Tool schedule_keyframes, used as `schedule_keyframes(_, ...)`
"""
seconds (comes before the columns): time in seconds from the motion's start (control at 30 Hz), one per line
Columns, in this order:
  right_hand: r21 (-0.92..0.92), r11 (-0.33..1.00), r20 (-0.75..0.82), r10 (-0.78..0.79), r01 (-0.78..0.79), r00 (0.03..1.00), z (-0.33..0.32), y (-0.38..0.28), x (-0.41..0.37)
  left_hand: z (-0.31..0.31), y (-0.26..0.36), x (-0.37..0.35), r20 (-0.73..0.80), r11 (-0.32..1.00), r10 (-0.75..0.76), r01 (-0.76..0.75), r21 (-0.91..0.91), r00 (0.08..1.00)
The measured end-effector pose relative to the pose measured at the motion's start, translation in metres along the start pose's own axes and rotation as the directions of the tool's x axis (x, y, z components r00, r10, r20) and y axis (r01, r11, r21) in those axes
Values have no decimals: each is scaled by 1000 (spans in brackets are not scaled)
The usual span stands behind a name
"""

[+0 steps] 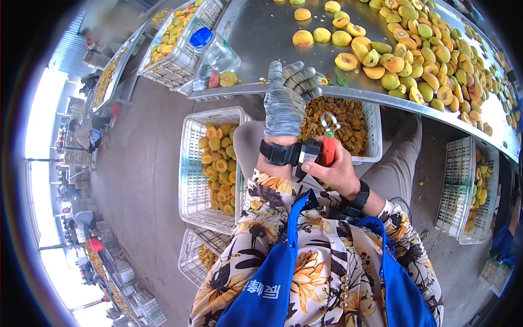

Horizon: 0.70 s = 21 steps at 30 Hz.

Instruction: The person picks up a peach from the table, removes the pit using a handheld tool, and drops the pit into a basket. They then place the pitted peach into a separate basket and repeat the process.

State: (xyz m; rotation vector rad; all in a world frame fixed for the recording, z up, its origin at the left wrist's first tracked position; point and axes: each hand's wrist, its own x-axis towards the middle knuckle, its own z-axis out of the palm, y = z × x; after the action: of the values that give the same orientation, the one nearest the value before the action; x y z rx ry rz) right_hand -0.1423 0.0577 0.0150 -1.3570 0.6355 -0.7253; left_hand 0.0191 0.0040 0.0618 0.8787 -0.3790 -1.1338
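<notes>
My left hand (289, 98), in a grey glove, reaches over the near edge of the metal table (261, 49). Its fingers are apart and no fruit shows in it. My bare right hand (340, 174) grips the red handle of a pitting tool (328, 147), whose metal loop points up. Halved yellow peaches (392, 65) lie piled on the table, with a few loose ones nearer the left hand. Below the table edge, a white crate (373, 131) holds brownish-orange pits or scraps, partly hidden by my hands.
A clear bottle with a blue lid (215, 49) lies on the table's left corner. Crates of peaches stand at left (188, 163), at right (457, 191) and beside the table (169, 79). Another crate (190, 253) sits behind. Other people work at far tables on the left.
</notes>
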Motion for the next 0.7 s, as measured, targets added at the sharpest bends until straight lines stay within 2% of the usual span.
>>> schedule_keyframes(0.03,1,1000,-1,1,-1,1000,0,0,0,2,1,-2,15,1000,4,-3,-26,1000)
schedule_keyframes(0.1,113,991,33,-71,67,997,-1,0,0,4,5,-9,38,999,20,-18,-42,999)
schedule_keyframes(0.17,10,1000,56,-19,18,998,-7,1,-1,2,10,-10,73,997,9,-4,-77,997)
schedule_keyframes(0.23,135,991,-17,-22,24,1000,-5,1,2,-2,15,-13,31,999,36,-35,-32,999)
schedule_keyframes(0.27,92,996,-67,-6,12,998,-8,10,5,-14,16,-5,53,999,50,-50,15,997)
schedule_keyframes(0.33,45,999,-135,-9,16,991,-17,13,7,-28,22,12,-23,992,-10,13,125,1000)
schedule_keyframes(0.37,-2,995,-161,99,-100,982,-24,11,6,-31,27,22,-63,982,-45,56,179,997)
schedule_keyframes(0.4,-43,975,-190,205,-217,960,-30,10,5,-34,30,34,-42,982,-44,51,182,998)
schedule_keyframes(0.43,-74,977,-212,180,-199,961,-37,22,3,-36,34,48,-69,908,-41,66,413,997)
schedule_keyframes(0.47,-108,974,-245,168,-199,955,-44,28,1,-37,37,63,-95,782,-28,81,619,995)
schedule_keyframes(0.5,-144,969,-279,154,-200,948,-51,31,-1,-38,39,78,-83,791,-51,91,605,995)
schedule_keyframes(0.53,-230,949,-306,139,-214,942,-57,25,-2,-38,38,96,-75,715,-63,97,693,995)
schedule_keyframes(0.57,-236,949,-317,128,-208,940,-62,22,-3,-42,35,117,-68,630,-74,100,770,995)
schedule_keyframes(0.6,-182,965,-319,123,-188,940,-66,19,-4,-55,27,146,-53,633,-75,88,769,996)
schedule_keyframes(0.63,-129,978,-318,118,-166,941,-71,19,-4,-73,16,180,189,372,64,-199,906,980)
schedule_keyframes(0.67,-229,962,-307,76,-151,949,-77,24,-5,-81,10,206,445,48,127,-453,890,887)
schedule_keyframes(0.7,-194,969,-290,91,-151,953,-80,19,-6,-75,8,222,456,49,136,-466,884,880)
